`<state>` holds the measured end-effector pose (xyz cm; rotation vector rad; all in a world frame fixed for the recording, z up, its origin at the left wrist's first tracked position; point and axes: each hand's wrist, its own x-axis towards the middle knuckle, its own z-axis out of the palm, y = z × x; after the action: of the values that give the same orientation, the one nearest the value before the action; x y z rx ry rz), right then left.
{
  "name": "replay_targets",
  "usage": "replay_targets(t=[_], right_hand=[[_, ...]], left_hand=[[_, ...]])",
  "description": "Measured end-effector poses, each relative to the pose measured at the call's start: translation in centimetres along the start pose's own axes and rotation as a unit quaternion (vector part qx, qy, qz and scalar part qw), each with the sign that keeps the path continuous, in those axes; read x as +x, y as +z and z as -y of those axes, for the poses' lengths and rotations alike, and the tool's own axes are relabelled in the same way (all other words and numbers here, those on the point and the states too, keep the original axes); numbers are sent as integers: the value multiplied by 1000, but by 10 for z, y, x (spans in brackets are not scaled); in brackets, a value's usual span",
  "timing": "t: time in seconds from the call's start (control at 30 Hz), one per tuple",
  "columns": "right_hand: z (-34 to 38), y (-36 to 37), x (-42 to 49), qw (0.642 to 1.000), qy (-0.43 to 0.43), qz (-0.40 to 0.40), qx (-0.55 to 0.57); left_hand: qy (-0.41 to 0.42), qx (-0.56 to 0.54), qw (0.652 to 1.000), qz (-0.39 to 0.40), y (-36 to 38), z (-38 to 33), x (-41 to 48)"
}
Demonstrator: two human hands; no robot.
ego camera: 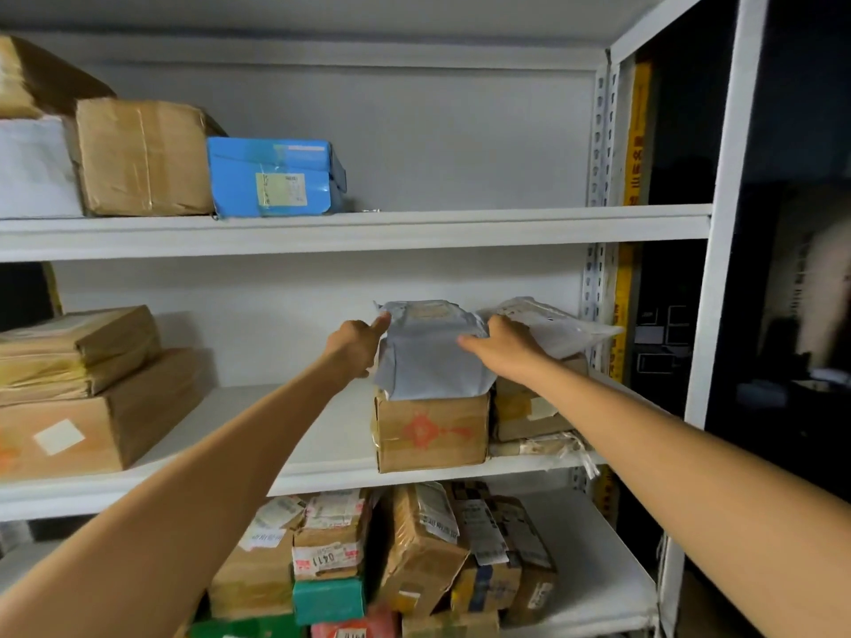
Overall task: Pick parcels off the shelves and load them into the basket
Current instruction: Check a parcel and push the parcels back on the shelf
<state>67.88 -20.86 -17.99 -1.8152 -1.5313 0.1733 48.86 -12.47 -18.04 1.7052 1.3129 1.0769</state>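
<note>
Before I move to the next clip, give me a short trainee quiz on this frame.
1. True or false: the left hand and the right hand both hold the grey bag.
2. What does the grey bag rest on? A a green box; B a brown box; C a white box.
3. Fill in: the blue box sits on the ___ shelf of the three in view.
Key: 1 true; 2 B; 3 top.
</note>
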Motion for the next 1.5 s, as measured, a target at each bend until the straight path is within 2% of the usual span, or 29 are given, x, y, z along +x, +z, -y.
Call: replay_targets(t=[0.1,0.3,0.37,0.53,0.67,0.77,0.83,0.97,1.13,1.37,1.5], right_hand=[[-2,13,9,998,30,-30,55],[6,37,10,978,38,-120,166],[12,38,4,970,56,-119,204],[26,31,-12,947,126,-93,282],[26,31,-23,939,154,-32,304],[18,36,-33,940,142,14,311],[11,44,-41,945,119,13,305],[1,49,-49,932,96,32,347],[-6,45,-56,956,80,61,276],[-17,58,-95,960,18,7,280],[-22,58,-120,973,-14,-27,230]], left_hand=[[-33,-20,999,8,10,-1,2],[-93,-71,993,-18,8,3,7],[-104,-104,989,-2,0,4,0],[-89,-113,984,102,-24,10,-24],[-104,-136,969,180,-35,18,-40],[-65,-144,965,212,-35,27,-47],[-31,-148,963,223,-32,32,-49],[-6,-119,971,207,-27,36,-52],[24,-85,973,212,-24,42,-58],[59,-77,967,234,-18,63,-84],[93,-112,967,211,-6,79,-97]])
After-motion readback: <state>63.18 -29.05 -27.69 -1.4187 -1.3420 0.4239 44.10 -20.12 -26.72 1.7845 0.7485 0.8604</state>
